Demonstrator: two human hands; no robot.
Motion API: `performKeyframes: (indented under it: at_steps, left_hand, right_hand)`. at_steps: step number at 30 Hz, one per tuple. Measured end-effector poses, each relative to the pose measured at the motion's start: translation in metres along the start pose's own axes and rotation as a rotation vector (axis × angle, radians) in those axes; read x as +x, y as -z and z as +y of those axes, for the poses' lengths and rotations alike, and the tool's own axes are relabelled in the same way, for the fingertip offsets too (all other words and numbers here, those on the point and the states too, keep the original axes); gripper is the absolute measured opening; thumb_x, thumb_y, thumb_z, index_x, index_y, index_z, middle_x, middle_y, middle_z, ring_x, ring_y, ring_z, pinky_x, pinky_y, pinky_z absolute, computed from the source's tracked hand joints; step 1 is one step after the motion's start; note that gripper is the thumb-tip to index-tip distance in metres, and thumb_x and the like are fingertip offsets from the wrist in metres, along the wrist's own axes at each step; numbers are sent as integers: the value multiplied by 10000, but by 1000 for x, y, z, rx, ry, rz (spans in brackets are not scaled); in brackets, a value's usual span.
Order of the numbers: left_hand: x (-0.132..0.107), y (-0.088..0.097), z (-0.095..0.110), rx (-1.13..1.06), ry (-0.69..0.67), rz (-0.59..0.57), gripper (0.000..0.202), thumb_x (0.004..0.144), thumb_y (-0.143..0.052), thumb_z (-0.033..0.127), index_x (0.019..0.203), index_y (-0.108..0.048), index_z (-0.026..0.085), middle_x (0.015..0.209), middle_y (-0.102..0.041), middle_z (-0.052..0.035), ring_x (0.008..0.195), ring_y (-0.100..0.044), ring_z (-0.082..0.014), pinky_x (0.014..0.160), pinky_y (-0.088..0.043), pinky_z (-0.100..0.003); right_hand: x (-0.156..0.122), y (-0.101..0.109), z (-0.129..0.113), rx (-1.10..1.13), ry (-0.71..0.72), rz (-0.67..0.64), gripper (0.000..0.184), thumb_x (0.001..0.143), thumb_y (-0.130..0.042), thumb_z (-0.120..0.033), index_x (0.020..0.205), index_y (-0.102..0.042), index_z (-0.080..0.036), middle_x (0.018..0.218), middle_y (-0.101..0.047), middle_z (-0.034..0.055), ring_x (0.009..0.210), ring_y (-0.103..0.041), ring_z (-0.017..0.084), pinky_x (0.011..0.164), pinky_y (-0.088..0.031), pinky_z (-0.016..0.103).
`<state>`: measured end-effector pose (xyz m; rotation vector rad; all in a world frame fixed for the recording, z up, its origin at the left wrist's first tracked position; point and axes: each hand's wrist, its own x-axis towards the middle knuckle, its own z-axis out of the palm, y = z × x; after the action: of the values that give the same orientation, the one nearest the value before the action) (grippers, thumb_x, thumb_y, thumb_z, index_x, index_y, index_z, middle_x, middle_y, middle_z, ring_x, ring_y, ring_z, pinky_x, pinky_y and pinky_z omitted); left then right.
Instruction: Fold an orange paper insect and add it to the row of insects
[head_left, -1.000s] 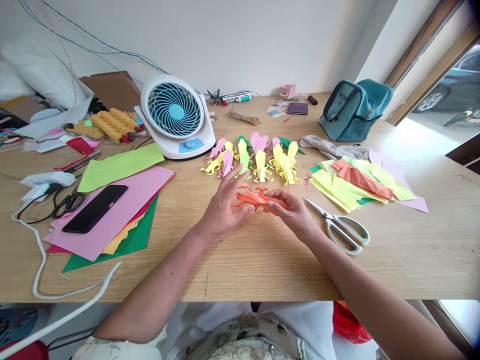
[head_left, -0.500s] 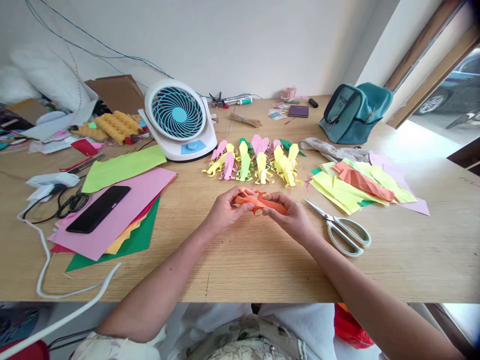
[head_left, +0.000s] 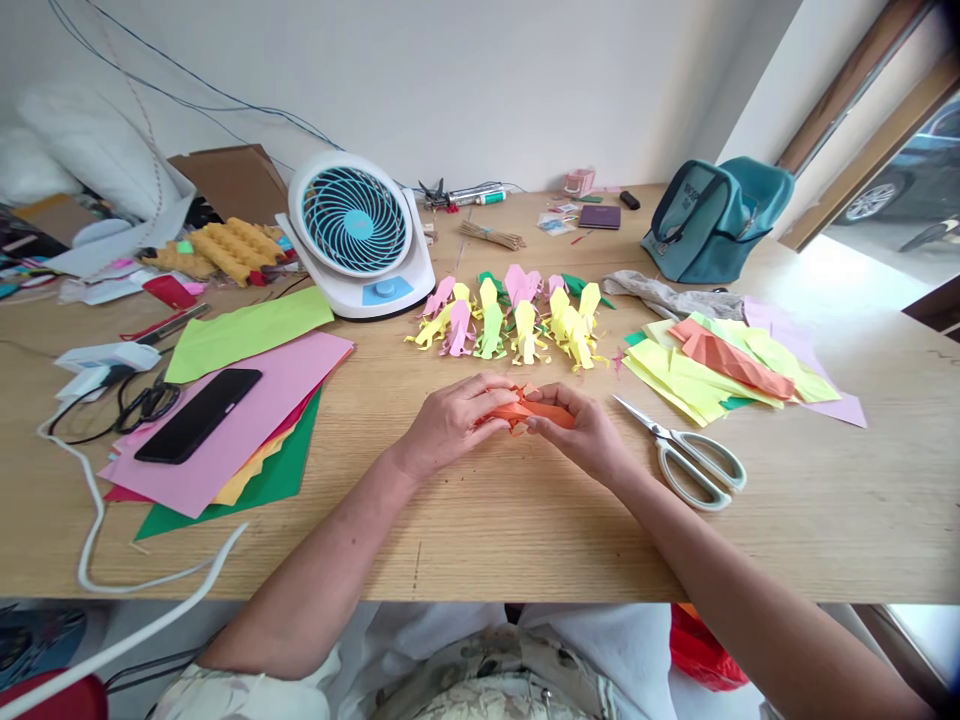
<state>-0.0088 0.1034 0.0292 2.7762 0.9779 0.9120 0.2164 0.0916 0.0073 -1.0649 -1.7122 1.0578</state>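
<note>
Between my hands, just above the wooden table [head_left: 480,520], is a folded orange paper figure [head_left: 517,410] with thin curled strips. My left hand [head_left: 454,425] pinches its left end, fingers over the top and thumb below. My right hand [head_left: 581,430] grips the right end between thumb and fingers. Parts of the paper are hidden by the fingers. Just beyond stands a group of small folded paper figures in yellow, pink and green, such as a yellow paper figure [head_left: 526,332] and a light green one [head_left: 491,330]. Scissors [head_left: 694,455] lie to the right of my right hand.
Paper scraps [head_left: 675,380] lie at the right. Coloured paper sheets [head_left: 292,375] carry a black phone [head_left: 199,415] at the left. Behind are a white fan [head_left: 360,235], a bundle of sticks [head_left: 491,235] and a teal bag [head_left: 712,220]. A white cable [head_left: 94,540] crosses the left edge.
My left hand has shifted its grip on the orange paper figure, its fingers now reaching further over it. My right hand keeps nearly the same hold. The view has tilted slightly.
</note>
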Motion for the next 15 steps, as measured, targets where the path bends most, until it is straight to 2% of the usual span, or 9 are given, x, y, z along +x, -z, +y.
performKeyframes:
  at_steps: [4, 12, 15]
  left_hand:
    - [1, -1, 0, -44, -3, 4, 258, 943, -576, 194, 1200, -602, 195, 1160, -659, -86, 1090, -654, -189, 930, -549, -324]
    - [1, 0, -3, -7, -7, 39, 297, 921, -575, 125, 1213, -595, 176, 1128, -639, -86, 1033, -653, -179, 894, -550, -302]
    - [0, 0, -5, -4, 15, 59, 315, 916, -593, 133, 1224, -596, 197, 1104, -637, -73, 1001, -653, -171, 873, -549, -293]
  right_hand:
    - [0, 0, 1, -11, -1, 14, 272, 848, -689, -374, 1067, -645, -219, 1095, -714, 47, 976, -660, 215, 869, -510, 339]
    - [0, 1, -3, -52, 15, 30, 222, 865, -666, -346, 1045, -650, -216, 1044, -713, 36, 928, -649, 203, 848, -493, 321]
    - [-2, 1, -3, -100, 53, 81, 214, 863, -664, -338, 1035, -642, -212, 1028, -705, 36, 900, -645, 194, 811, -494, 301]
